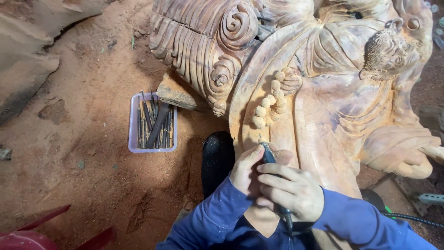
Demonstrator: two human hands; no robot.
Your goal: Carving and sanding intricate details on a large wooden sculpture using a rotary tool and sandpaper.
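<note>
A large reddish wooden carving [323, 92] of a robed figure with curls and a string of beads lies on its side in front of me. Both my hands grip a slim dark rotary carving tool [268, 155] whose tip rests on the carving's lower edge, just below the beads. My left hand [247, 171] wraps the tool near its tip, thumb along the shaft. My right hand [293, 190] holds it further back, fingers curled over it. Blue sleeves cover both arms. A dark cable [411, 220] trails off to the right.
A clear plastic tray [134, 139] with several dark chisels and bits sits on the sawdust-covered ground to the left. A wooden block [178, 95] props the carving. A dark knee [217, 159] shows below. Red plastic pieces [27, 236] lie at the bottom left.
</note>
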